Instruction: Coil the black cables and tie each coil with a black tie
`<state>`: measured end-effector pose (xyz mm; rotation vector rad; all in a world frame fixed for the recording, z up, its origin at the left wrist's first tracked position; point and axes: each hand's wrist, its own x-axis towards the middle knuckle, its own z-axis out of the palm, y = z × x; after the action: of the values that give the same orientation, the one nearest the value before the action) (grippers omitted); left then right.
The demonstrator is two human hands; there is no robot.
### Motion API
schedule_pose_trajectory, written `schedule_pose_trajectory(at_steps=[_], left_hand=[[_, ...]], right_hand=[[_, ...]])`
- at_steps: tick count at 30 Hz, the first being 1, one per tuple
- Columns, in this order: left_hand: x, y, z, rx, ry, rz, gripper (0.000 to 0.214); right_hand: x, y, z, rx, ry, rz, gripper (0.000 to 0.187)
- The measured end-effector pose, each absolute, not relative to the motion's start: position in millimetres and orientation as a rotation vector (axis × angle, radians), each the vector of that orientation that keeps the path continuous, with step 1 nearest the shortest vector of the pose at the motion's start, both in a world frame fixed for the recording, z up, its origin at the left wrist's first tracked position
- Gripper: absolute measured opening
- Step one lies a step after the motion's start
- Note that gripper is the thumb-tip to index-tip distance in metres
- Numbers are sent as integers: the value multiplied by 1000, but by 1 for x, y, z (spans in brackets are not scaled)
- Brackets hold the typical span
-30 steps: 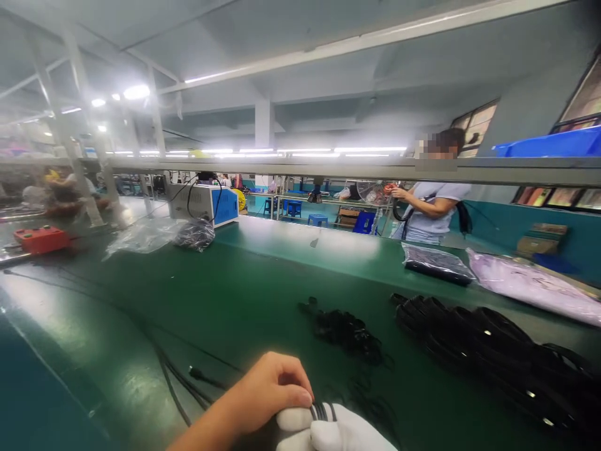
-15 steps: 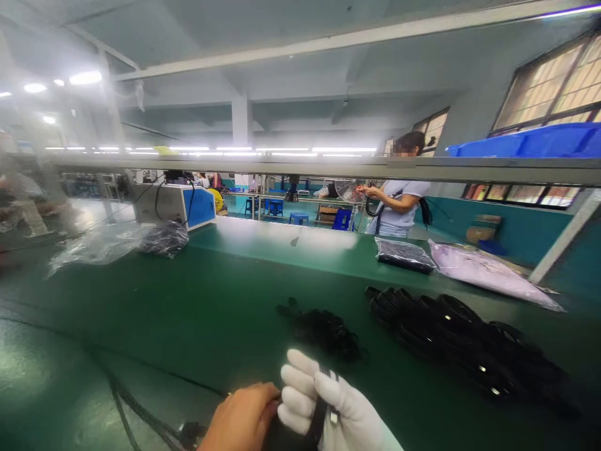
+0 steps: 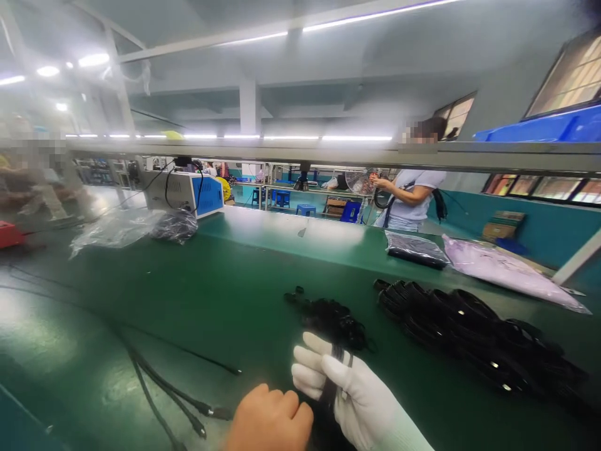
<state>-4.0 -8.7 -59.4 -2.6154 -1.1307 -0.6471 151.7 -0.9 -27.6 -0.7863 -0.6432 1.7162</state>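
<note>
My right hand, in a white glove, is closed around a bundled black cable, its thumb pressed across it. A dark strand also loops over the gloved fingers. Close beside it, at the bottom of the view, my bare left hand is curled into a fist with its knuckles up; what it grips is hidden. Beyond the glove lies a tangled heap of small black ties or straps. Farther right is a large pile of coiled black cables with shiny metal ends.
Loose black cables with plugs lie on the green table at left. Behind are clear plastic bags, a blue-and-grey machine, a bagged black pack and a pink bag. A person stands across the table.
My left fist has turned knuckles-up and sits slightly right of where it was. The gloved hand stays closed on the cable. The whole view has shifted a little.
</note>
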Motion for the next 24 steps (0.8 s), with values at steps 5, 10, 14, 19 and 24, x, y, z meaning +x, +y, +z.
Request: schedule_pose_trajectory(at_steps=[5,10,14,19,24], left_hand=[[-16,11,-18,-2648,-828,-652,19],[-26,31,21,-3002,-825,-469,24],[-22,34,30,-3024,-692,-471,12],[-20,40,34,-3382,-1033,-412,12],[-17,42,6,-3798,-2025,-1044,18]], right_hand=[[153,-6,-30,-778,-834,1861,41],[151,-11,-15,-601,-981,2140,28],[152,-8,-17,-713,-1145,2128,22],[157,-5,-37,-701,-1050,2209,30],[160,-9,-43,-473,-929,2186,33]])
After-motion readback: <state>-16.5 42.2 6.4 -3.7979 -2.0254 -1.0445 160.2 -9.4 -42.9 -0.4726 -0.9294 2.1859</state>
